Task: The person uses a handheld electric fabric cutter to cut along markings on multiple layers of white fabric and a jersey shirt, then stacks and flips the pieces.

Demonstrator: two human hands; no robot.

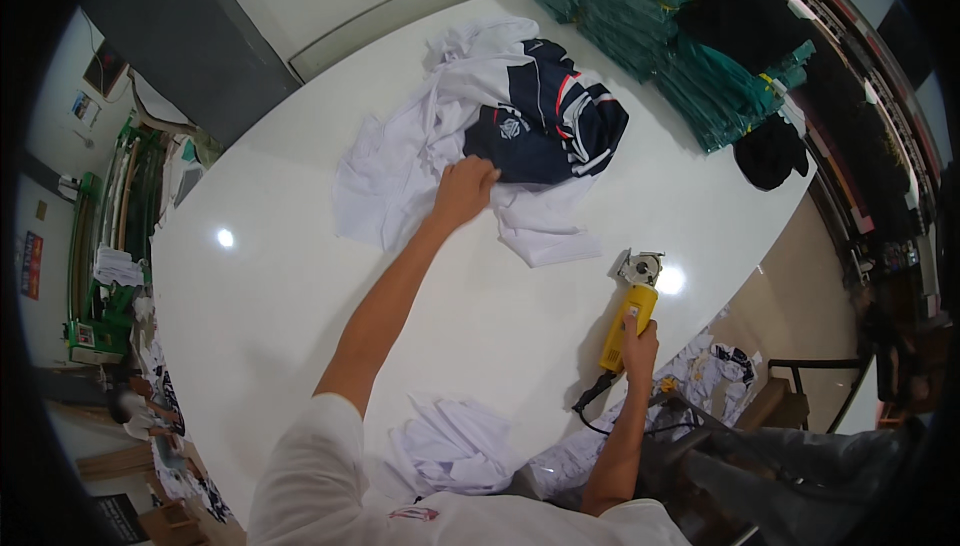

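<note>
Near-edge cloth: 1 loose pile of white cloth (450, 446) is lying rumpled at the near edge of the white tabletop (270, 296), just in front of the person's body.
Floor scraps: white and dark cloth scraps (700, 371) are lying below the tabletop's right edge, near 1 chair (785, 401).
Right hand: the right hand (640, 346) is closing around the yellow body of 1 handheld cutter (625, 331), near the tabletop's right edge.
Cutter: its round metal head is pointing toward the far edge, and its black cord (592, 406) is trailing off the near end; whether it is touching the tabletop, I cannot tell.
Left hand: the left hand (467, 191) is reaching past the middle of the tabletop and gripping the near border of a dark panel, its fingers curling in on the cloth.
Garment: 1 navy and white garment (540, 141) with red trim is lying bunched toward the far edge, its white parts spreading to the left and toward the near edge.
Far right: green plastic-wrapped packs (640, 36) are standing stacked along the tabletop's far right edge, and 1 black cloth item (770, 154) is lying just beside them.
Beyond: 1 grey pillar (200, 36) is rising behind the far left edge.
</note>
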